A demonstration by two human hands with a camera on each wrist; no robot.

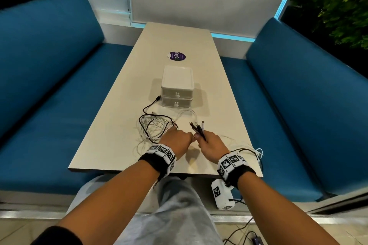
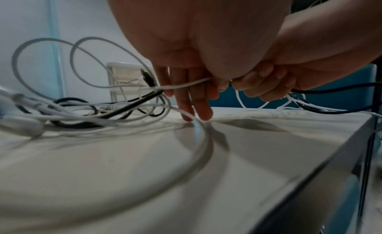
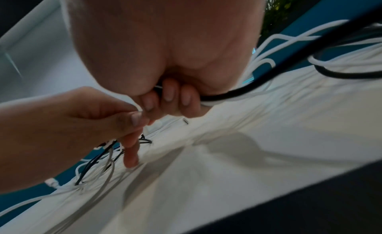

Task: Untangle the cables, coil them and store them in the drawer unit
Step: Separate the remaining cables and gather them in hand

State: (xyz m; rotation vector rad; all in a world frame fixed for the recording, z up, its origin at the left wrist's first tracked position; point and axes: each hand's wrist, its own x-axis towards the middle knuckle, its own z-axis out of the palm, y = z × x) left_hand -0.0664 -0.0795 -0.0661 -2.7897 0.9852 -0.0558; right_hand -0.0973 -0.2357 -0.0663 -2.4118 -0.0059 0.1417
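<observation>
A tangle of black and white cables (image 1: 154,127) lies on the beige table (image 1: 111,151) just in front of the white two-drawer unit (image 1: 177,86), whose drawers are closed. My right hand (image 1: 209,143) grips a bunch of cable ends (image 1: 198,128), black and white, with plugs sticking up; the cables (image 3: 237,93) trail off to the right behind it. My left hand (image 1: 179,140) pinches a thin white cable (image 2: 186,84) between thumb and forefinger right beside the right hand's fingers (image 2: 262,84), its other fingers (image 2: 198,110) pointing down to the tabletop.
Blue bench seats (image 1: 59,105) flank the table on both sides. A round purple sticker (image 1: 176,56) lies beyond the drawer unit. More loose white and black cable (image 1: 256,154) hangs over the table's near right corner. Plants stand in both back corners.
</observation>
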